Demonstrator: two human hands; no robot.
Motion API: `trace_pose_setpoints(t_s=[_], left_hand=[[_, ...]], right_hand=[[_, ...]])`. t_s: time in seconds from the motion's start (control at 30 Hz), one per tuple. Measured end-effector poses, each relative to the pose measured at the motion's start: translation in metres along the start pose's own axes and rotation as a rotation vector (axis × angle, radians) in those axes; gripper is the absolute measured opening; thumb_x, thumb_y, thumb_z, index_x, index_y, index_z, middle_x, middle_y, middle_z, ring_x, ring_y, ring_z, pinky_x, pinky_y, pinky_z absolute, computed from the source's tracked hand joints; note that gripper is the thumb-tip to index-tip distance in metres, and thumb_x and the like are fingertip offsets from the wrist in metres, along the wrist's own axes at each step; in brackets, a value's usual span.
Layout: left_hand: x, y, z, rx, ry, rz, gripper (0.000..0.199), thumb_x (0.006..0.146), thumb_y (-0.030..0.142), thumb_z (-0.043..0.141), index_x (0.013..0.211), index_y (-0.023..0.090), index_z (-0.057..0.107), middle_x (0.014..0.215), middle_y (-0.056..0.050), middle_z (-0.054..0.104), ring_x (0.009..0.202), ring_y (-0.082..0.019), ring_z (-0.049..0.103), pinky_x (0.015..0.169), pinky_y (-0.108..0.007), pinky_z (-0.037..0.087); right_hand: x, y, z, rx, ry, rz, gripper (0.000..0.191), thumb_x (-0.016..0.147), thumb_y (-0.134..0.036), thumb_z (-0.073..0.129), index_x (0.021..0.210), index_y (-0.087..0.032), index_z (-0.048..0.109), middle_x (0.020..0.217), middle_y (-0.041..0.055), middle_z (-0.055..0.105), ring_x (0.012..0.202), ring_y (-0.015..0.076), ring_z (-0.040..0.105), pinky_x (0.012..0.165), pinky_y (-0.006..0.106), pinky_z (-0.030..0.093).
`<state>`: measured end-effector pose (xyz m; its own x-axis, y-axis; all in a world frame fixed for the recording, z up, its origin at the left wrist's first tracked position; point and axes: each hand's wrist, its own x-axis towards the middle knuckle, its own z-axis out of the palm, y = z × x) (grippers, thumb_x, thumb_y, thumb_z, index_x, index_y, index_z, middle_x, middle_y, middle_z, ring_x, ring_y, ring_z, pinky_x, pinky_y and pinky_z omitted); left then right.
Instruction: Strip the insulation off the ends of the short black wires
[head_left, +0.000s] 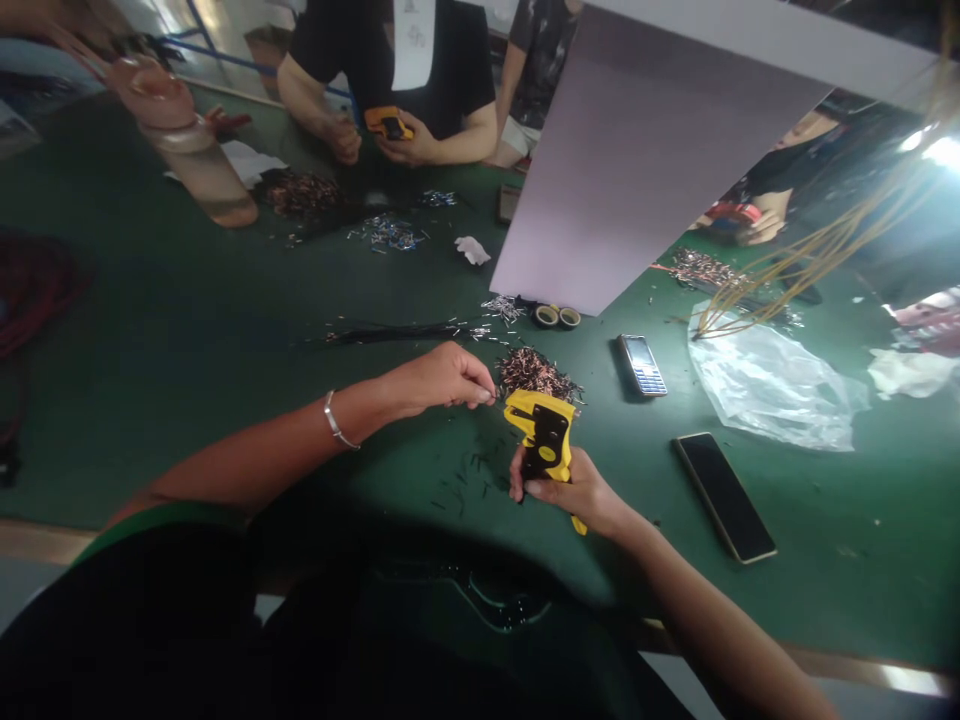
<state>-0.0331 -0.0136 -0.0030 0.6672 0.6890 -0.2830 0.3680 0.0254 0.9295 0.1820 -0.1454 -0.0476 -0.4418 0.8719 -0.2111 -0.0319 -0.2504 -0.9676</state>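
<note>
Your right hand (564,490) was clenched around the grip of a yellow wire stripper (544,435), its head raised just beside your left hand (442,380). That hand's fingertips (484,396) were pinched together, though anything between them was too small to tell. A silver bangle (335,420) circled your left wrist. Just beyond lay a heap of cut copper wire pieces (536,375) on the green surface (187,300), with a keypad phone (643,365) and a black smartphone (724,498) off to the right.
</note>
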Motion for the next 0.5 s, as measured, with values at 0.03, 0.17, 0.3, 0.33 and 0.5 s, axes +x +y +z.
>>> trace_pose_setpoints(t_s=[0.03, 0.17, 0.3, 0.33, 0.5], left_hand=[[0.0001, -0.0002, 0.0001, 0.004, 0.001, -0.001, 0.013, 0.065, 0.023, 0.064, 0.07, 0.016, 0.073, 0.055, 0.0, 0.058, 0.048, -0.009, 0.042, 0.049, -0.026, 0.031], [0.0009, -0.0009, 0.0, 0.027, 0.018, -0.01, 0.013, 0.066, 0.023, 0.064, 0.07, 0.017, 0.074, 0.055, -0.001, 0.059, 0.049, -0.009, 0.043, 0.05, -0.026, 0.031], [0.0012, -0.0002, 0.0, 0.026, 0.025, -0.021, 0.013, 0.066, 0.022, 0.064, 0.07, 0.016, 0.074, 0.055, -0.001, 0.058, 0.049, -0.009, 0.043, 0.05, -0.026, 0.031], [0.0013, 0.0, 0.0001, 0.023, 0.027, -0.023, 0.013, 0.065, 0.022, 0.064, 0.07, 0.016, 0.074, 0.054, -0.001, 0.058, 0.049, -0.009, 0.042, 0.05, -0.026, 0.031], [0.0025, -0.0012, 0.0004, 0.012, 0.032, -0.032, 0.012, 0.065, 0.021, 0.064, 0.069, 0.015, 0.073, 0.053, 0.0, 0.057, 0.048, -0.008, 0.042, 0.049, -0.024, 0.03]], right_hand=[[-0.0001, 0.0005, 0.0, -0.008, 0.009, 0.002, 0.031, 0.078, -0.041, 0.075, 0.089, -0.015, 0.062, 0.075, 0.0052, 0.065, 0.069, 0.018, 0.06, 0.068, 0.034, 0.048], [-0.0002, 0.0029, 0.0005, 0.014, 0.06, 0.026, 0.032, 0.076, -0.041, 0.076, 0.088, -0.016, 0.061, 0.074, 0.0036, 0.063, 0.064, 0.0168, 0.06, 0.064, 0.033, 0.049], [-0.0001, 0.0042, 0.0019, 0.005, 0.091, 0.046, 0.03, 0.075, -0.039, 0.077, 0.085, -0.015, 0.061, 0.069, 0.0018, 0.062, 0.06, 0.0153, 0.06, 0.061, 0.031, 0.049], [0.0, 0.0047, 0.0023, 0.004, 0.1, 0.049, 0.03, 0.075, -0.039, 0.077, 0.084, -0.016, 0.061, 0.068, 0.0013, 0.061, 0.059, 0.0149, 0.06, 0.06, 0.03, 0.049], [0.0007, 0.0092, 0.0039, 0.002, 0.15, 0.075, 0.031, 0.072, -0.04, 0.077, 0.083, -0.017, 0.059, 0.061, -0.0012, 0.06, 0.053, 0.0138, 0.057, 0.056, 0.029, 0.048]])
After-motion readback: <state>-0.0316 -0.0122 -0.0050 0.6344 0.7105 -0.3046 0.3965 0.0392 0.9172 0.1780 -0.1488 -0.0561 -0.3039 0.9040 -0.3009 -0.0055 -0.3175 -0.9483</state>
